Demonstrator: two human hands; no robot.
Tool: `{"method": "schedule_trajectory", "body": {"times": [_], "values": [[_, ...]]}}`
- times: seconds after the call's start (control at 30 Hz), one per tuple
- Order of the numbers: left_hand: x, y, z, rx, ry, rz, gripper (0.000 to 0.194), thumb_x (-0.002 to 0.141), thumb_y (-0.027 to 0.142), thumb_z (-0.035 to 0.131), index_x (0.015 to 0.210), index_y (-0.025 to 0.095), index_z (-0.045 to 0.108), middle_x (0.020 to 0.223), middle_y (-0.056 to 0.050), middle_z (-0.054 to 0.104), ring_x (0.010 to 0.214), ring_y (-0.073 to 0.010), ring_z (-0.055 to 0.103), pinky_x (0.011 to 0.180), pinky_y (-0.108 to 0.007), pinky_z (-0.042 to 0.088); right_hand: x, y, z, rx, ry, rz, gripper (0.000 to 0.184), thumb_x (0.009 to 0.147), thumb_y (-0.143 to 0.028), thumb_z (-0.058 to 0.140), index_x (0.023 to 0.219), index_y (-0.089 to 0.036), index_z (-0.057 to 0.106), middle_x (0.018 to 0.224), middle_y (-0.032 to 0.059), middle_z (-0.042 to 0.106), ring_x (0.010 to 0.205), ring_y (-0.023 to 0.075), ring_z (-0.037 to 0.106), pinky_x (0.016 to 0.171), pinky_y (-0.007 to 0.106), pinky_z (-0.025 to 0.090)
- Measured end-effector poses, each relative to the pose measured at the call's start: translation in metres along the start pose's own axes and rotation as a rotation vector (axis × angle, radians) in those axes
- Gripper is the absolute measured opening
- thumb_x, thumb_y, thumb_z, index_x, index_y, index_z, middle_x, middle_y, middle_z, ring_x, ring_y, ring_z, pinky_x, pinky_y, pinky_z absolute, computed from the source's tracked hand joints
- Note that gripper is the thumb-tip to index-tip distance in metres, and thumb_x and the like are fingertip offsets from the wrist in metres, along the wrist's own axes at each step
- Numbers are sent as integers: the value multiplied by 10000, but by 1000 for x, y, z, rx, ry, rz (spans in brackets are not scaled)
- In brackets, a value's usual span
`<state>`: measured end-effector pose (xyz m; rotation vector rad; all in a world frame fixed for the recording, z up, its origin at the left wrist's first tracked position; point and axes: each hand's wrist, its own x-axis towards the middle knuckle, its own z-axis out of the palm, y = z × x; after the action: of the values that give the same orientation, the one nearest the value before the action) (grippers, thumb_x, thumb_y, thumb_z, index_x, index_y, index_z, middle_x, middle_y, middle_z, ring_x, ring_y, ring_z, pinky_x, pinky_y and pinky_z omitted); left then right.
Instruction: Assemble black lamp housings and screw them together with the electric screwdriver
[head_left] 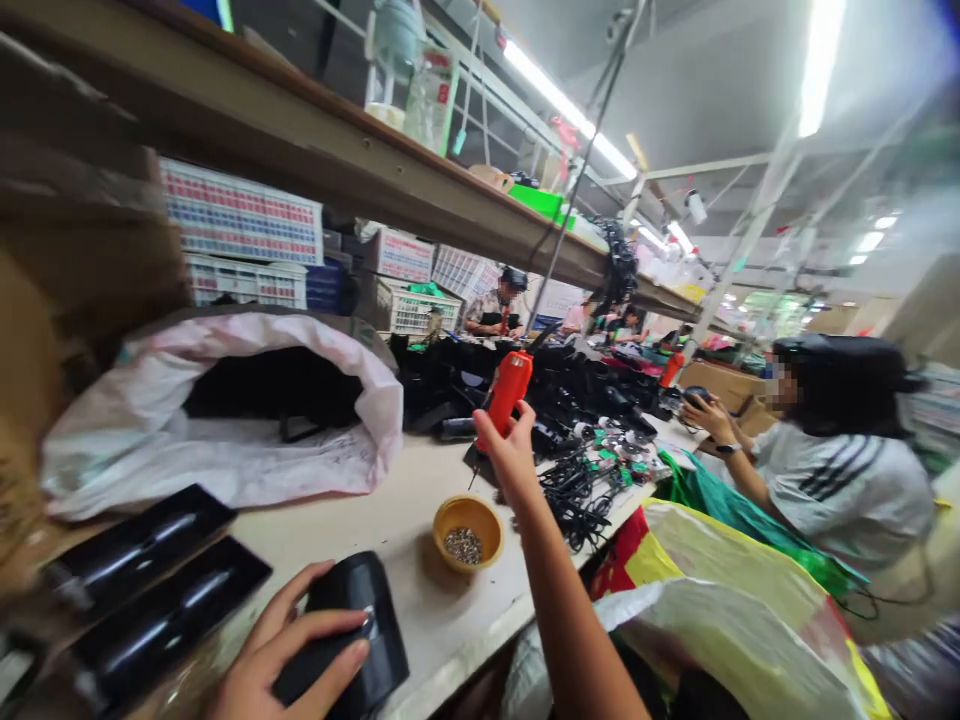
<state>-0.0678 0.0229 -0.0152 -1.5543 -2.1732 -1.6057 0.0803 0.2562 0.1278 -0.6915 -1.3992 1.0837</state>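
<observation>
My left hand (pixel 300 645) is closed around a black plastic housing (pixel 379 610) at the front of the table, thumb and fingers pressing on its top. Farther forward, my right hand (pixel 510 440) grips an orange electric screwdriver (pixel 508 385). Its thin bit points down and sits to the upper right of a small yellow bowl (pixel 442 550), apart from it. Small metal screws (pixel 463 545) lie in the bottom of that bowl. The underside of the housing is hidden by my left hand.
Two glossy black boxes (pixel 169 610) lie at the left, before a white sack (pixel 330 470) of black pieces. Cables (pixel 577 490) and black parts cover the table's far right. A co-worker (pixel 832 450) sits at the right, beside yellow bags (pixel 712 535). A shelf (pixel 360 140) crosses overhead.
</observation>
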Motion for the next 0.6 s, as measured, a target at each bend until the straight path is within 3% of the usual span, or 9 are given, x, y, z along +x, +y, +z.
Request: {"method": "schedule_trajectory", "body": {"times": [0.07,0.13,0.23,0.43,0.6], "values": [[-2,16,-5,-62,-66,-115,207,743,481,693,820,304,766,1340,-52,585,1202,-289,599,982,-383,526,0,7,8,50,-52,38,621,704,-537,726,1116,-221,384,799,-36,579,613,126,561,592,270,488],[-3,33,-9,-121,-64,-203,211,758,451,659,818,274,755,1376,-79,543,1234,-309,565,1064,-487,445,-12,6,14,100,-103,65,496,729,-527,724,1006,-217,454,740,-60,550,585,97,535,552,225,463],[-3,51,-11,-179,-121,-290,176,761,384,631,832,273,748,1421,-80,487,1301,-320,492,1131,-561,326,-41,-10,22,167,-166,97,443,728,-515,751,927,-211,499,697,-68,551,563,88,536,513,209,469],[-3,60,-15,-232,-150,-361,124,768,348,639,833,309,738,1461,-19,421,1357,-301,410,1166,-534,262,-96,-51,44,509,-224,252,432,658,-412,829,710,-205,454,486,-105,459,370,72,426,294,179,356],[-4,63,-18,-276,-188,-384,127,768,373,663,853,304,730,1463,-19,400,1348,-297,406,1166,-523,253,-117,-50,58,607,-275,247,339,687,-345,789,759,-210,486,462,-107,452,339,74,401,278,183,354]]}}
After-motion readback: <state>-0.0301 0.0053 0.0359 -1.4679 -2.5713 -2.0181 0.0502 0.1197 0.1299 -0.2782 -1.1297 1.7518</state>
